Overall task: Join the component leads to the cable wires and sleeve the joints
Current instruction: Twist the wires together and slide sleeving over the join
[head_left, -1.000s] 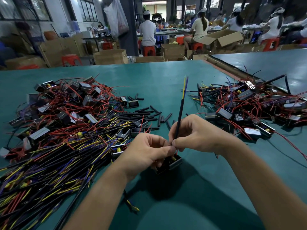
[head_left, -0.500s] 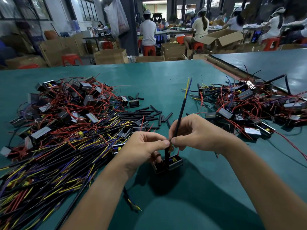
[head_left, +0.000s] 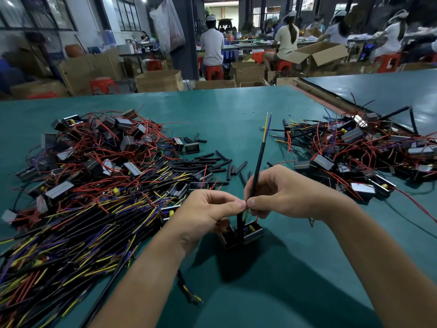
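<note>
While my left hand (head_left: 208, 210) and my right hand (head_left: 286, 195) meet fingertip to fingertip above the green table (head_left: 231, 110), I pinch the thin wires between them. My left thumb and forefinger are closed on the fine red and yellow strands at the meeting point, and my right thumb and forefinger are closed on the black cable (head_left: 257, 166) just where its sheath ends. That cable rises from my right hand, tilted away from me and slightly right, and its far end splits into a yellow wire and a blue wire with bare tips (head_left: 268, 121). Below my fingers hang two small black box components (head_left: 241, 233), side by side and touching, their lower edges at or just above the table; I cannot tell whether they rest on it. A short black sleeve (head_left: 239, 221) runs down from the joint toward them.

To my left lies a big heap of cables and boxed components (head_left: 82, 190) tangled with red leads. Loose black sleeve pieces (head_left: 212, 162) are scattered between that heap and my hands. To my right sits another pile of components with red wires (head_left: 354, 157). Beyond the table, people sit on red stools among cardboard boxes (head_left: 160, 79).
</note>
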